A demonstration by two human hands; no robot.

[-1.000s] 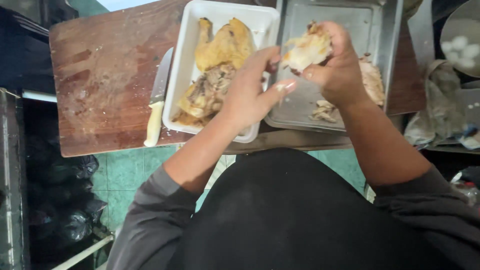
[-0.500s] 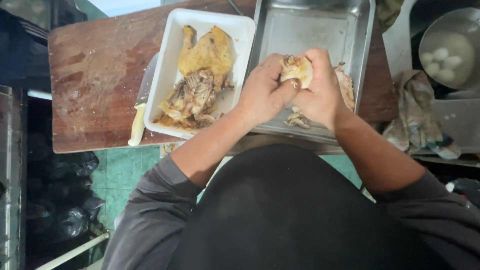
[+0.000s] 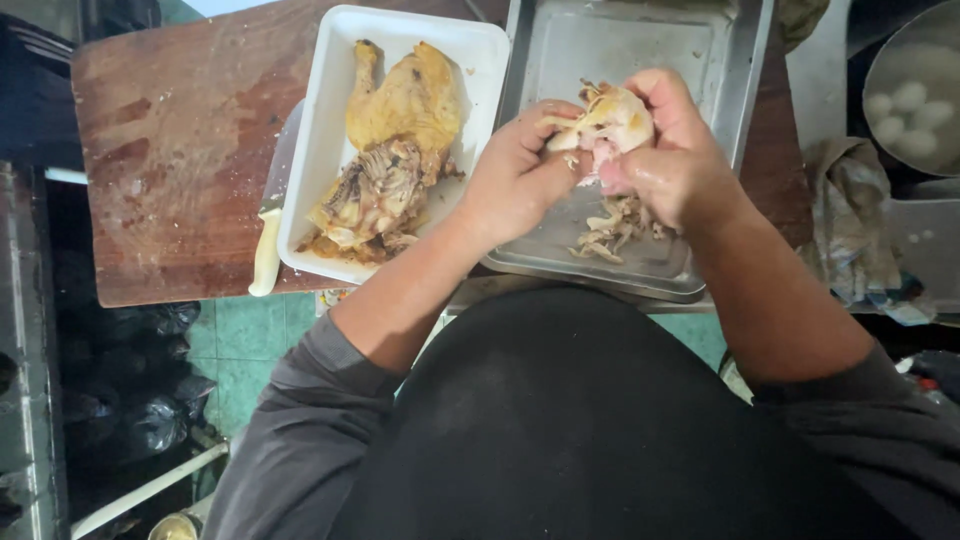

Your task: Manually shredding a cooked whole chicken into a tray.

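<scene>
Both my hands grip one piece of cooked chicken (image 3: 610, 118) above a metal tray (image 3: 640, 45). My left hand (image 3: 515, 175) pinches its left side, and my right hand (image 3: 675, 150) wraps around its right side. Shredded chicken meat (image 3: 615, 225) lies in the tray right under my hands. To the left, a white rectangular dish (image 3: 320, 130) holds a chicken carcass (image 3: 385, 180) with a leg pointing away from me.
A knife with a pale handle (image 3: 267, 245) lies on the wooden cutting board (image 3: 180, 150), left of the white dish. A crumpled cloth (image 3: 850, 220) sits right of the tray. A pot of white eggs (image 3: 905, 100) stands at the far right.
My hands have come together on the chicken piece and lowered toward the near part of the metal tray. My left hand, open a second ago, now grips the piece.
</scene>
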